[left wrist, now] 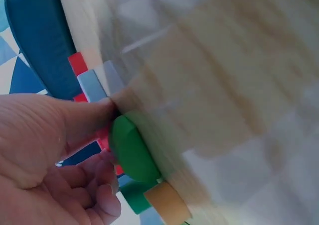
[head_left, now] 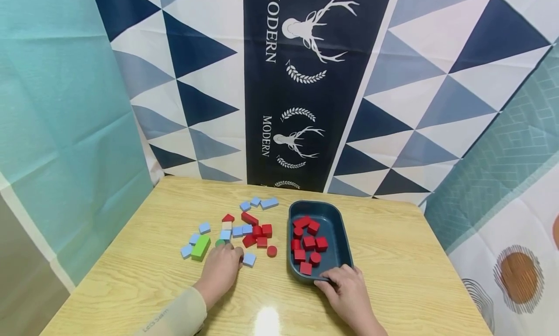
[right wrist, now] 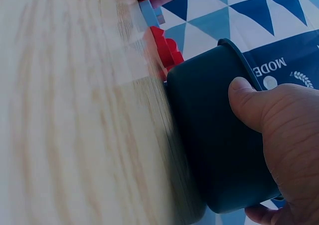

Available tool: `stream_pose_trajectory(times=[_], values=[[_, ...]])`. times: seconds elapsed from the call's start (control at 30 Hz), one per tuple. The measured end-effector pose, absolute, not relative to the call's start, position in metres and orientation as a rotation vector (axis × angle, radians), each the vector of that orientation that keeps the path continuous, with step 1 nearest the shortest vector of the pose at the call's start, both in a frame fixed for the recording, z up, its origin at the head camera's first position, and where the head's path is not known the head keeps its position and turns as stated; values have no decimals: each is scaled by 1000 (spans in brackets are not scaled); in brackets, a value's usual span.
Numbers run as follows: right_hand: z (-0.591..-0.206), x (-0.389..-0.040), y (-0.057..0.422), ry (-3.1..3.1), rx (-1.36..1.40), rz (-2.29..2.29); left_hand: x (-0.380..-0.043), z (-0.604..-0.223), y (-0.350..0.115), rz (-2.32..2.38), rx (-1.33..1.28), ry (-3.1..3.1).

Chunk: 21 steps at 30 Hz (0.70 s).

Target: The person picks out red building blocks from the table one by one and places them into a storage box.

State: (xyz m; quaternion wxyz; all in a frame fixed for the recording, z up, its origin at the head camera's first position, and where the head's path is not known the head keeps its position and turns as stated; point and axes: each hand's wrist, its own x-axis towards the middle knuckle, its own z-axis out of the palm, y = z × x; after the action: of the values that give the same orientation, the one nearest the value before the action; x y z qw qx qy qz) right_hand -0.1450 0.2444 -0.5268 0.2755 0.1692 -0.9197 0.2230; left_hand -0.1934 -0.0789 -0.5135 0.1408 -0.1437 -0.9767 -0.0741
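Note:
My left hand (head_left: pixel 221 268) reaches down among loose blocks on the left of the table, its thumb and fingers bent close to a green rounded block (left wrist: pixel 132 150). Red shows between thumb and fingers in the left wrist view, but I cannot tell whether they pinch a piece. A light blue block (head_left: pixel 249 259) lies just right of those fingertips. My right hand (head_left: pixel 349 294) grips the near end of a dark blue tray (head_left: pixel 334 224); the thumb lies along its outer wall in the right wrist view. Several red blocks (head_left: pixel 309 243) lie in the tray, mostly toward its left side.
Red blocks (head_left: pixel 262 242) and a red round piece (head_left: pixel 272 251) lie between left hand and tray. A bright green block (head_left: pixel 201 247) stands among light blue ones at the left. More light blue blocks (head_left: pixel 269 203) lie farther back, before a patterned cloth (head_left: pixel 209 49).

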Motion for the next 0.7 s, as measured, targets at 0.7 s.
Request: stream_pose_trajectory(times=[0.7], values=[[-530,-146,247,-2429,495,584,-236,-454,61,-608,-946,-3009]])
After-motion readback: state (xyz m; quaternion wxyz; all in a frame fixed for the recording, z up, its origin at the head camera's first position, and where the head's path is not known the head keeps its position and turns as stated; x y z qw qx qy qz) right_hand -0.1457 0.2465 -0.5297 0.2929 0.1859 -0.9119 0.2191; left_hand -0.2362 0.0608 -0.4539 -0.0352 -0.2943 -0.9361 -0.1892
